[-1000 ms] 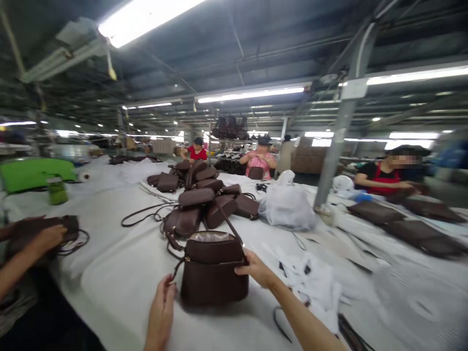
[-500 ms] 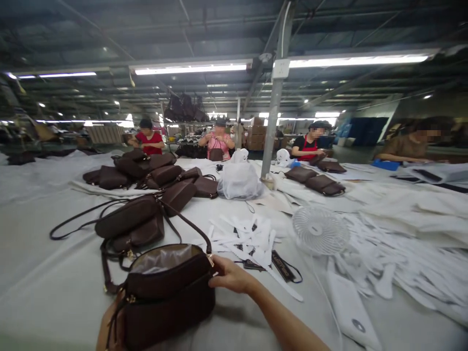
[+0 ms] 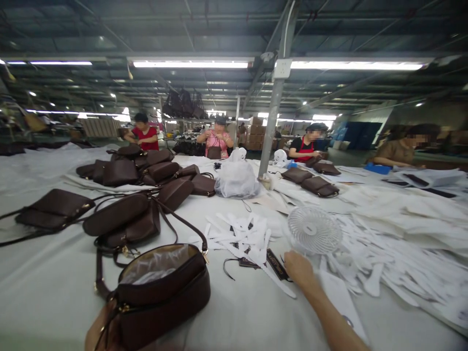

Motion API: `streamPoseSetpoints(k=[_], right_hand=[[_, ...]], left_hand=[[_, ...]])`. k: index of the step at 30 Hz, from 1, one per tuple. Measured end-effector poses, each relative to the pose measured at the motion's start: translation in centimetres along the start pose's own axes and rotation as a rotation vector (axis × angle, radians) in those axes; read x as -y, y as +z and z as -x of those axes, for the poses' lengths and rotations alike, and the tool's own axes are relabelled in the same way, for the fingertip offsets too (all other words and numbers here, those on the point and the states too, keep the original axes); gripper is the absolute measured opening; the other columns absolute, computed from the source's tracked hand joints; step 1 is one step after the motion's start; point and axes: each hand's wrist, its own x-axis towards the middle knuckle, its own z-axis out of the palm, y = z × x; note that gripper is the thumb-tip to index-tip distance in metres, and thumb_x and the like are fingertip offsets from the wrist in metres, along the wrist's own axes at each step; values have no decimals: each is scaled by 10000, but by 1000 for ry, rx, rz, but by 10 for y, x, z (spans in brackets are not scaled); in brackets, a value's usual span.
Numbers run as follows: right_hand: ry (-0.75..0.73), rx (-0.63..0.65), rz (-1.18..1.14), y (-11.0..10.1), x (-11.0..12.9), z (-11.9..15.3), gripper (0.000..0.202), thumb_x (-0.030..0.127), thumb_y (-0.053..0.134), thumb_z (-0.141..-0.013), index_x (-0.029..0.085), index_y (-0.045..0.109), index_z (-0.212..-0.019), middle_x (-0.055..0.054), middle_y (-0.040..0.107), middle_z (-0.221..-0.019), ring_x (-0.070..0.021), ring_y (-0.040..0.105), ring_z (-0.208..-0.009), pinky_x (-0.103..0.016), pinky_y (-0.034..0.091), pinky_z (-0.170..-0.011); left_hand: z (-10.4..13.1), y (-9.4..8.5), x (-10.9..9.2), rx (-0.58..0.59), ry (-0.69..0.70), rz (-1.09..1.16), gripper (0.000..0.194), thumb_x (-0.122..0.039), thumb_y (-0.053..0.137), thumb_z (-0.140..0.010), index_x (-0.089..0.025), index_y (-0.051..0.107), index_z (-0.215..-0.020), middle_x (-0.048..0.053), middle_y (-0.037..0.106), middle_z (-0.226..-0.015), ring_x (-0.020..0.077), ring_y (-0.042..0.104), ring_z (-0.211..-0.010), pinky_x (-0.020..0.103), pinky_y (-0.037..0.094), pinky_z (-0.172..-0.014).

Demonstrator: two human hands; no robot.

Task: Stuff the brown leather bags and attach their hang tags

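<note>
An open dark brown handbag (image 3: 164,297) stands at the lower left, whitish wrapping showing inside its mouth. My left hand (image 3: 100,326) is closed on the bag's near left end, partly hidden by it and by a strap. Away from the bag, my right hand (image 3: 299,269) is at the right end of a black hang tag (image 3: 277,264), by its dark cord, with fingers curled; what they hold, if anything, is too small to name. Beside the tag lies a heap of white strips (image 3: 244,239).
More brown bags (image 3: 120,173) are piled at the left, straps trailing. A white fan (image 3: 314,229) stands beyond my right hand, near a white box-like object (image 3: 341,302). A metal post (image 3: 270,122) rises mid-table. Several people work across the table.
My right hand has let go of the bag's right end and moved right to the hang tags. Another brown bag now shows at the far left. The view has shifted slightly.
</note>
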Motion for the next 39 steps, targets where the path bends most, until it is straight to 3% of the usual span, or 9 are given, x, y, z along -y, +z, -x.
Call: streamPoseSetpoints(k=[6,11,14,17,24,28,31,35,39], right_hand=[[-106,-58,-228,-17,-3,-11,205,204,387,-887,183,566,-789,-89,696,-819,-211,662,-811,-319,479,-743],[-195,-240,-1335,-59,26,-7,316,496,673,-691,225,545,-790,-7,639,-680,-186,623,-602,-304,536,-579],[-223,-170,-1525,-83,61,13,415,500,799,-562,221,597,-795,25,574,-612,-91,438,-427,-202,388,-363],[-357,-153,-1324,-100,100,36,385,493,792,-581,213,653,-806,4,582,-613,-111,463,-469,-209,405,-395],[-1019,-9,-780,-113,185,84,217,402,531,-877,223,618,-791,0,605,-664,-143,551,-586,-224,461,-542],[-1247,38,-677,-109,220,116,206,299,451,-937,221,531,-764,20,559,-645,-121,526,-563,-214,424,-534],[-1386,72,-625,-104,242,131,177,246,438,-946,222,526,-795,9,578,-711,-121,557,-612,-216,420,-561],[-1453,48,-518,-97,271,133,194,233,407,-961,220,540,-822,-9,592,-760,-133,579,-651,-234,414,-595],[-1463,-91,-345,-97,303,126,232,242,407,-957,212,579,-805,-20,610,-766,-147,586,-663,-245,392,-598]], left_hand=[[19,-5,-3,-39,40,-49,399,-568,531,-702,-255,647,-923,101,680,-1106,343,591,-1113,495,424,-1047],[35,-24,-20,-102,-37,-81,424,-471,476,-743,-200,632,-1029,137,623,-1217,326,565,-1164,514,421,-1043],[46,-33,-45,-154,-31,-78,412,-388,451,-778,-171,606,-1093,157,582,-1265,309,558,-1171,518,428,-1031],[51,-39,-78,-116,24,-72,339,-301,429,-801,-186,637,-1043,133,592,-1259,285,541,-1195,497,393,-1066],[40,-57,-134,-70,-20,8,302,-343,430,-844,-195,671,-948,103,674,-1073,260,609,-1044,393,450,-969],[31,-53,-140,196,-206,66,309,-416,465,-830,-207,692,-810,54,697,-836,246,624,-857,339,475,-844],[27,-39,-138,304,-261,363,261,-337,497,-785,-190,697,-865,29,692,-836,220,610,-851,313,462,-851],[22,-22,-138,230,-337,824,466,-175,537,-646,-171,649,-1098,24,698,-959,188,613,-884,283,451,-855],[20,-15,-138,154,-383,1000,579,-131,548,-592,-173,621,-1165,38,690,-1006,165,615,-821,261,457,-772]])
